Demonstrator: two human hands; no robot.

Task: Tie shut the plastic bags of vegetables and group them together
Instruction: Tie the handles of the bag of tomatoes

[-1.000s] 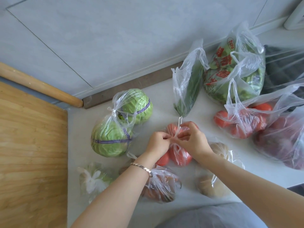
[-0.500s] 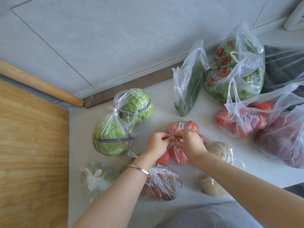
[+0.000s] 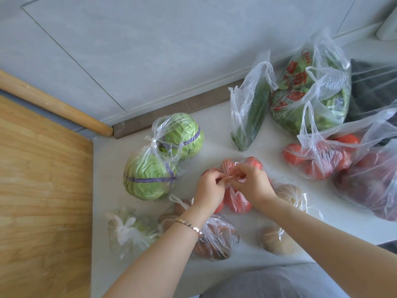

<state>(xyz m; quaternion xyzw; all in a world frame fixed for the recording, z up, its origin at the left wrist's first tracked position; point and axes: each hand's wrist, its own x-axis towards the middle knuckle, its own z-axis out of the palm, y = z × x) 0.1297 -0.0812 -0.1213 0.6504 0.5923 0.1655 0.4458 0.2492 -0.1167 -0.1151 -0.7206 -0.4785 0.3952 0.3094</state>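
A small clear bag of tomatoes [image 3: 238,202] lies in the middle of the white counter [image 3: 217,130]. My left hand [image 3: 209,188] and my right hand [image 3: 250,182] both pinch the bag's twisted handles at its top, knuckles close together. To the left a tied bag holds two green cabbages [image 3: 154,166]. Tied bags lie near me: a pale green vegetable [image 3: 131,230], brown roots [image 3: 212,237] under my left wrist, and potatoes [image 3: 281,239]. Open-handled bags lie at the back right: cucumber [image 3: 250,112], leafy greens [image 3: 309,91], tomatoes [image 3: 320,162], and dark red vegetables [image 3: 371,186].
A wooden board [image 3: 40,196] covers the left side, with a wooden rolling pin [image 3: 53,104] along the grey tiled wall [image 3: 150,50]. The counter's front edge runs just before my grey clothing [image 3: 270,282]. A dark cloth [image 3: 373,89] lies behind the bags at the right.
The handle strand that stood up from the tomato bag has been pulled down into the knot. Both hands have drawn closer together over the bag's top.
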